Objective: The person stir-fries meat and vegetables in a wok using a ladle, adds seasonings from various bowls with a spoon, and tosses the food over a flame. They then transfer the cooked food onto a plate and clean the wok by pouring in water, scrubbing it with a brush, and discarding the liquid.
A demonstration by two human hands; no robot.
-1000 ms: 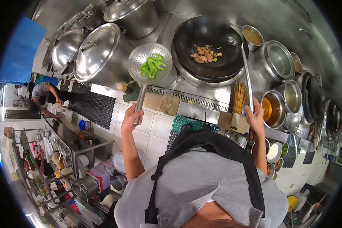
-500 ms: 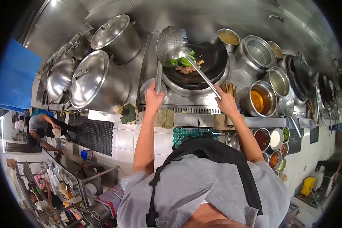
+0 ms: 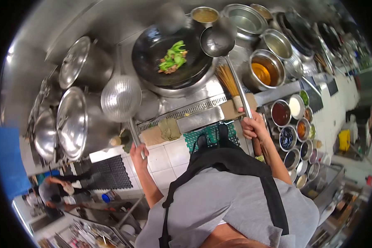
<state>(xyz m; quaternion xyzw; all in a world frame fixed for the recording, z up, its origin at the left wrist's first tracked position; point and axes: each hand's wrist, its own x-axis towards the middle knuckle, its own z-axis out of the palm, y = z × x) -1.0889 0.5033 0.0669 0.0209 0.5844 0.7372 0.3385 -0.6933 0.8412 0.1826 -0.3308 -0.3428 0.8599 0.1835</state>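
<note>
My left hand (image 3: 139,156) is wrapped round the handle of a perforated strainer (image 3: 121,98), held left of the wok over the stove's front. My right hand (image 3: 254,126) grips the long handle of a ladle (image 3: 217,41), whose dark bowl is raised at the wok's right edge. In the black wok (image 3: 146,62) lie green vegetables (image 3: 175,54) and small brown pieces (image 3: 168,71). Neither tool touches this food. A bamboo brush (image 3: 227,80) stands by the wok's front right, near the ladle handle.
Large lidded pots (image 3: 72,124) stand at the left. On the right are a pot of amber liquid (image 3: 279,80) and several sauce containers (image 3: 280,113). A folded cloth (image 3: 168,129) lies on the stove's front edge. Another person (image 3: 49,192) is at lower left.
The strainer has swung left and toward me, away from the wok. The ladle has moved right, off the food. The vegetables now lie over the brown pieces, and the view has turned.
</note>
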